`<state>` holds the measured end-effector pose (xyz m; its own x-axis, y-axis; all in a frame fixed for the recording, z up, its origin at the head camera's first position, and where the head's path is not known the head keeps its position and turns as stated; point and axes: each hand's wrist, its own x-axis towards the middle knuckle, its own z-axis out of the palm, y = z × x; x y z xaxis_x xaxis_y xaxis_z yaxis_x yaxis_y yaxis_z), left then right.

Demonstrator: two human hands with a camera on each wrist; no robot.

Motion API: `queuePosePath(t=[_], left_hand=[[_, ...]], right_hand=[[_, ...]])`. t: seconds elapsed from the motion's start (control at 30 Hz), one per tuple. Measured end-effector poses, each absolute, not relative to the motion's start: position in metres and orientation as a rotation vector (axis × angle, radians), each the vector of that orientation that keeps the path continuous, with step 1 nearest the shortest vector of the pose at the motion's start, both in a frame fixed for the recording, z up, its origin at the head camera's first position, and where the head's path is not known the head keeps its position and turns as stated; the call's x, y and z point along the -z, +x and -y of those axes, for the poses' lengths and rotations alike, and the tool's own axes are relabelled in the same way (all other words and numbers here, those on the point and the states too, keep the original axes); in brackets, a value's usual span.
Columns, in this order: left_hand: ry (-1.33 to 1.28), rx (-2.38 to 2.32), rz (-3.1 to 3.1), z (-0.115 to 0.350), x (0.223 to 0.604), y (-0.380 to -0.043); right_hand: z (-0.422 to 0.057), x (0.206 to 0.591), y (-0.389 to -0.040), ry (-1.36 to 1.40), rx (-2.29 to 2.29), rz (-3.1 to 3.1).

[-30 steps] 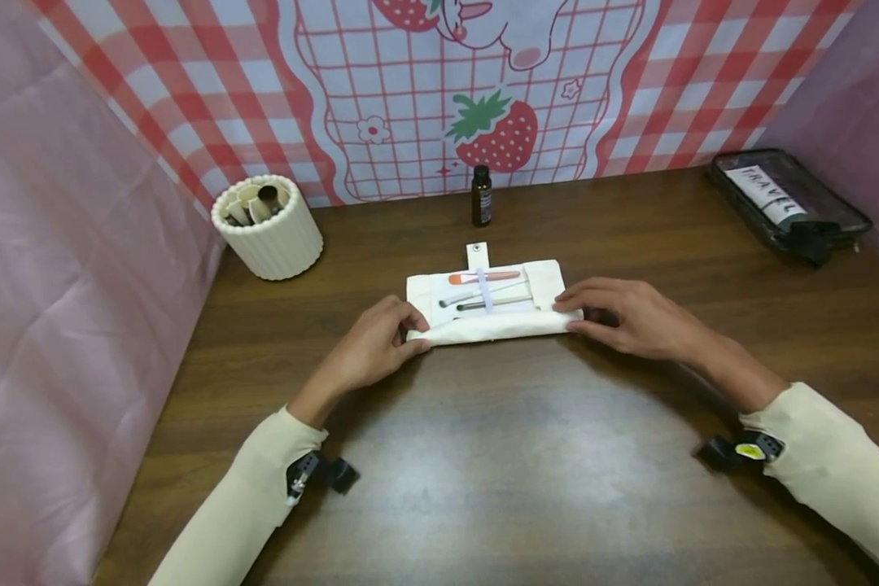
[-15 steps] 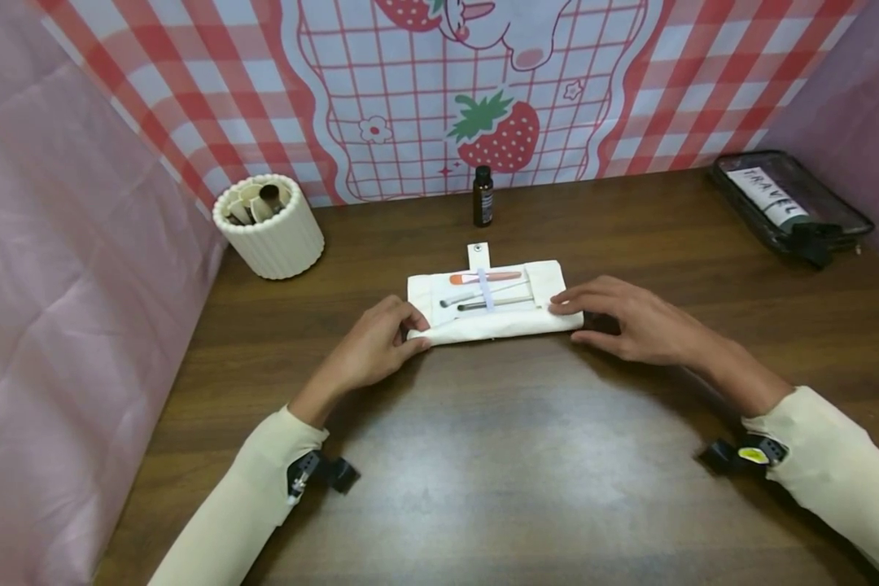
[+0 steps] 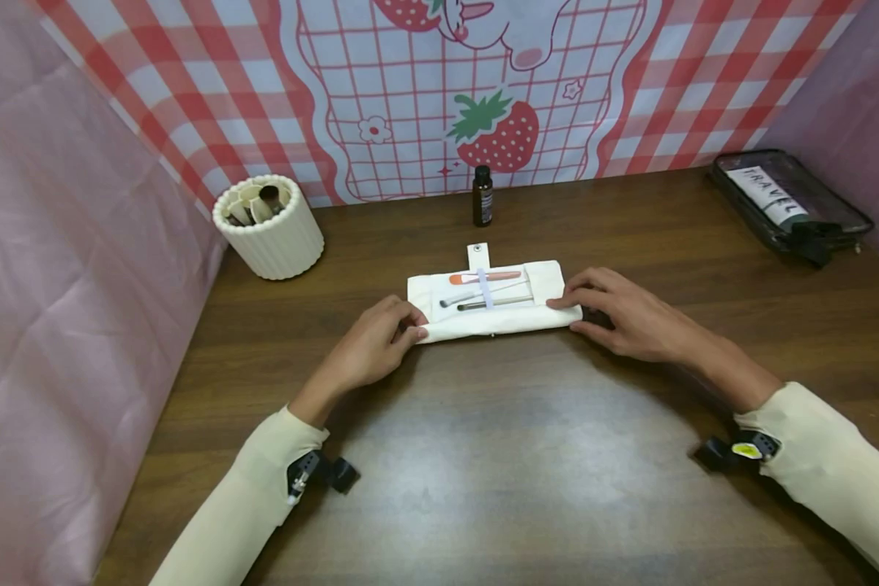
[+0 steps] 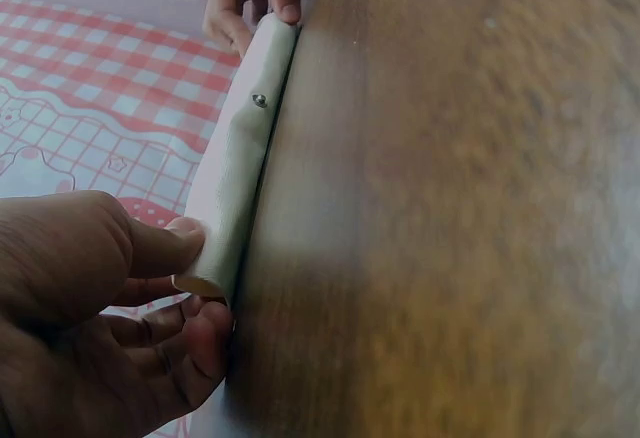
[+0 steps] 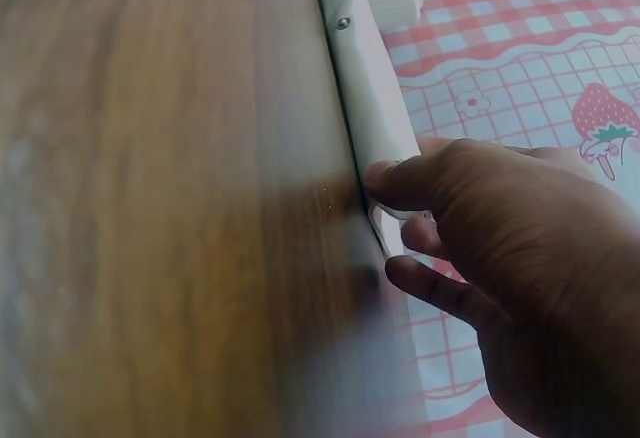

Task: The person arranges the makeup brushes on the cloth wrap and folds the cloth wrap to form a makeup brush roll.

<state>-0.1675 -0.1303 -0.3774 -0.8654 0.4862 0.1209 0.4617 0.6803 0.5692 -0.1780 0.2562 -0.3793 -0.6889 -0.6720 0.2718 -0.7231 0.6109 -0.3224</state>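
Observation:
A white fabric brush roll (image 3: 498, 323) lies on the table, its near edge rolled over into a thick fold. Inside show an orange-tipped makeup brush (image 3: 509, 277) and two thinner brushes (image 3: 498, 304), crossed by a lavender strap (image 3: 486, 286). My left hand (image 3: 369, 342) pinches the fold's left end between thumb and fingers. At the right end, my right hand (image 3: 630, 317) grips the fold, thumb in front and fingertips on top. A metal snap (image 4: 260, 100) sits on the fold's front in the left wrist view. A snap tab (image 3: 478, 255) sticks out at the back.
A ribbed cream holder (image 3: 278, 244) with several brushes stands at the back left. Behind the roll is a small dark bottle (image 3: 482, 199). A black see-through travel pouch (image 3: 784, 199) lies at the back right, and a checked cloth (image 3: 659, 106) hangs behind the table.
The near fold has rolled slightly away from me. My left thumb has moved up onto it, and my right fingers have shifted a little along its right end.

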Motion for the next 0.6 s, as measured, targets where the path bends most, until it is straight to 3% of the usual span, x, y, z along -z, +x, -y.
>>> queuePosePath(t=[0.6], left_hand=[[0.796, -0.885, -2.843, 0.1291, 0.3784, -0.1672]], right_hand=[[-0.2512, 0.3808, -0.1814, 1.094, -0.802, 2.742]])
